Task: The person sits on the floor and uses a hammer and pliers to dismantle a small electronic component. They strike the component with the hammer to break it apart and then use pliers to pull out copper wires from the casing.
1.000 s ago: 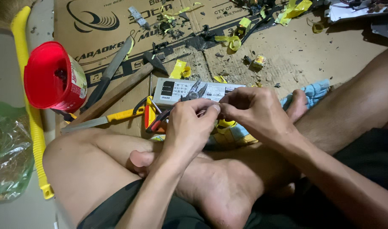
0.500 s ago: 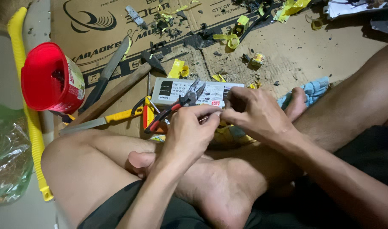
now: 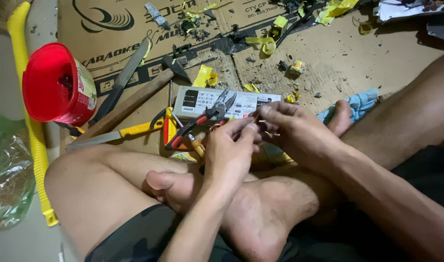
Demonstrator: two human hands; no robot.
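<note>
A small thin piece, seemingly a wire end (image 3: 257, 118), is pinched between the fingertips of both hands, which are brought together above the crossed legs near the front edge of the cardboard sheet (image 3: 377, 53). The left hand (image 3: 230, 148) is closed on the piece from below and the right hand (image 3: 292, 133) grips it from the far side; what exactly is held cannot be made out, as the fingers cover most of it. The red-handled pliers (image 3: 202, 121) are seen just beside the left hand, jaws open over the white box, and it cannot be told whether they are held or merely lying there. Judged from the litter, the work is well advanced — yellow tape scraps (image 3: 206, 76) and dark fragments are scattered across the middle and far edge of the cardboard, suggesting that much stripping is done, while the piece in hand is not yet finished. A flat white rectangular box (image 3: 198, 99) with a printed label, dark panel at its left end, lies at the middle of the cardboard, touching the pliers. Large dark lettering and a swirl emblem are printed along the far left part of the sheet. A red tub (image 3: 54, 85) with a pale printed wrap lies tipped at the left edge — beside it a yellow corrugated hose (image 3: 30, 131). A hammer (image 3: 139, 99), a long blade (image 3: 125, 77) and a yellow-handled knife (image 3: 117, 135) lie between tub and box. A blue cloth (image 3: 360, 103) is seen by the right foot.
</note>
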